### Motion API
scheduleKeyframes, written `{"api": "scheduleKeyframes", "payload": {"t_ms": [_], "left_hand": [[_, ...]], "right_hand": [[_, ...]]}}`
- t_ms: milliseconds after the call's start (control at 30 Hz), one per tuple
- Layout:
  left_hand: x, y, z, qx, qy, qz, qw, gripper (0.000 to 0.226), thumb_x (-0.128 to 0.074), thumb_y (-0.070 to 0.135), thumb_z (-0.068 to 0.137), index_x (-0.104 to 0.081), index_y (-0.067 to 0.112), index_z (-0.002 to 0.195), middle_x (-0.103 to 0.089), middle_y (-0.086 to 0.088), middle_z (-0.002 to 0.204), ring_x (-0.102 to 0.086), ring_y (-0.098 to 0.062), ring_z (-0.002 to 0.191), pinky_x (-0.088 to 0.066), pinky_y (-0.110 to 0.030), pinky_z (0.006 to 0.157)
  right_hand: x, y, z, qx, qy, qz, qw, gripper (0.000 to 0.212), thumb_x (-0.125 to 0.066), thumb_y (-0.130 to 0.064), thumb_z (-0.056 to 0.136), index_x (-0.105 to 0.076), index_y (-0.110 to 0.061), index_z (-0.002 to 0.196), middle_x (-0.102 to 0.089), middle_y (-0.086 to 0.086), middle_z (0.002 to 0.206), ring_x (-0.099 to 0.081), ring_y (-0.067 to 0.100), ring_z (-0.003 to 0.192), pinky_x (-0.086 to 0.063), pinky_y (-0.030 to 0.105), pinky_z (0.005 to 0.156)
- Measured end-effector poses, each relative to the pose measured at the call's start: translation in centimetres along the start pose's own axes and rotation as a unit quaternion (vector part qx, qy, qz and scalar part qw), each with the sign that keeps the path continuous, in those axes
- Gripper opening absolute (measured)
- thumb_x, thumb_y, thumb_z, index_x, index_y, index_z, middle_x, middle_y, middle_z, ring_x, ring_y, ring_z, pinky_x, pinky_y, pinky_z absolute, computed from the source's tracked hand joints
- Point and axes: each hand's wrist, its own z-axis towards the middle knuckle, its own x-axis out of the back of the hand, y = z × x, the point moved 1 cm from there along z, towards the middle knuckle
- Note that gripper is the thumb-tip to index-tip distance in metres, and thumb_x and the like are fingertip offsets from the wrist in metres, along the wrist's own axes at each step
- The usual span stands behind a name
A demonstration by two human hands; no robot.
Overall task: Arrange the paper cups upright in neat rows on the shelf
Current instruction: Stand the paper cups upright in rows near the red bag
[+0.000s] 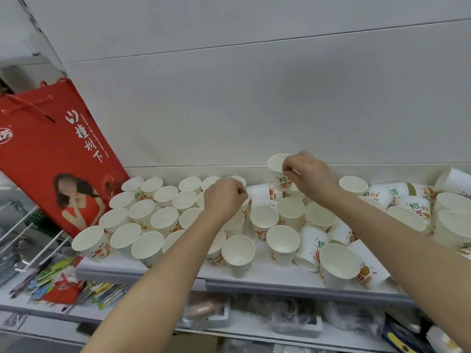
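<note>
Several white paper cups with red and green print stand upright in rough rows on the left half of the white shelf. My right hand pinches the rim of one upright cup, lifted above the cups at the back. My left hand is closed with its fingertips at the rim of a cup near the back row; that cup is mostly hidden by the hand. To the right, several cups lie tipped on their sides among upright ones.
A red gift bag leans against the shelf's left end. The grey back panel rises behind the cups. Below the shelf are lower shelves with packets and plastic-wrapped goods.
</note>
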Motion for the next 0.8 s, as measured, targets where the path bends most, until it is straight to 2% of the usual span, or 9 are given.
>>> {"api": "scheduleKeyframes", "payload": {"t_ms": [133, 233, 333, 433, 533, 633, 733, 800], "left_hand": [[-2.4, 1.7, 3.7, 0.014, -0.058, 0.106, 0.993, 0.018, -0.063, 0.03, 0.085, -0.071, 0.019, 0.096, -0.07, -0.003, 0.096, -0.063, -0.025, 0.092, -0.042, -0.027, 0.064], [-3.7, 2.7, 5.2, 0.011, -0.074, 0.16, 0.984, 0.034, -0.062, 0.041, 0.088, -0.065, 0.016, 0.111, -0.064, -0.006, 0.113, -0.058, -0.027, 0.107, -0.044, -0.032, 0.075], [-4.5, 3.7, 5.8, 0.014, -0.084, 0.185, 0.979, 0.052, -0.06, 0.052, 0.089, -0.058, 0.015, 0.124, -0.054, -0.009, 0.126, -0.05, -0.028, 0.117, -0.044, -0.034, 0.086], [-5.1, 4.1, 5.9, 0.016, -0.103, 0.209, 0.972, 0.06, -0.055, 0.061, 0.087, -0.057, 0.017, 0.128, -0.048, -0.01, 0.132, -0.044, -0.028, 0.122, -0.041, -0.035, 0.091], [-5.6, 3.9, 5.8, 0.027, -0.147, 0.198, 0.969, 0.065, -0.053, 0.064, 0.085, -0.055, 0.019, 0.131, -0.045, -0.009, 0.136, -0.041, -0.029, 0.126, -0.037, -0.035, 0.093], [-5.5, 4.2, 5.9, 0.049, -0.156, 0.149, 0.975, 0.062, -0.06, 0.059, 0.082, -0.054, 0.018, 0.128, -0.047, -0.01, 0.134, -0.041, -0.03, 0.126, -0.039, -0.035, 0.092], [-5.1, 4.7, 6.1, 0.097, -0.154, 0.056, 0.982, 0.045, -0.068, 0.044, 0.08, -0.057, 0.017, 0.115, -0.055, -0.008, 0.124, -0.047, -0.03, 0.12, -0.044, -0.034, 0.084], [-4.7, 4.7, 6.3, 0.122, -0.142, -0.012, 0.982, 0.034, -0.072, 0.038, 0.077, -0.058, 0.017, 0.101, -0.063, -0.004, 0.111, -0.056, -0.028, 0.108, -0.047, -0.032, 0.078]], "right_hand": [[2.4, 0.2, -2.9, -0.038, 0.035, 0.03, 0.998, 0.008, -0.07, -0.006, 0.082, -0.064, -0.009, 0.085, -0.063, 0.001, 0.081, -0.054, 0.025, 0.082, -0.046, 0.037, 0.062], [3.6, 0.2, -5.0, -0.042, 0.05, 0.024, 0.998, 0.01, -0.073, -0.006, 0.08, -0.066, -0.01, 0.085, -0.064, 0.0, 0.081, -0.051, 0.02, 0.082, -0.04, 0.029, 0.067], [4.3, 0.0, -6.5, -0.061, 0.064, 0.022, 0.996, 0.011, -0.074, -0.005, 0.079, -0.067, -0.01, 0.085, -0.065, -0.001, 0.082, -0.052, 0.02, 0.083, -0.041, 0.029, 0.067], [5.2, -0.9, -7.6, -0.07, 0.086, 0.029, 0.993, 0.01, -0.074, -0.006, 0.08, -0.068, -0.011, 0.086, -0.063, -0.004, 0.081, -0.053, 0.018, 0.083, -0.042, 0.028, 0.068], [6.3, -2.6, -8.7, -0.065, 0.117, 0.05, 0.99, 0.005, -0.07, -0.012, 0.082, -0.069, -0.009, 0.086, -0.063, -0.002, 0.082, -0.054, 0.017, 0.084, -0.043, 0.028, 0.073], [7.3, -4.1, -9.7, -0.052, 0.132, 0.067, 0.988, 0.013, -0.063, -0.019, 0.086, -0.069, -0.007, 0.086, -0.064, 0.001, 0.083, -0.056, 0.022, 0.082, -0.045, 0.032, 0.074], [8.1, -5.5, -10.6, -0.041, 0.136, 0.083, 0.986, 0.009, -0.066, -0.015, 0.085, -0.069, -0.006, 0.086, -0.066, 0.002, 0.083, -0.057, 0.022, 0.081, -0.046, 0.034, 0.074], [8.4, -6.5, -11.1, -0.04, 0.144, 0.099, 0.984, 0.007, -0.068, -0.012, 0.084, -0.07, -0.006, 0.086, -0.066, 0.002, 0.082, -0.058, 0.021, 0.081, -0.046, 0.034, 0.075]]}}
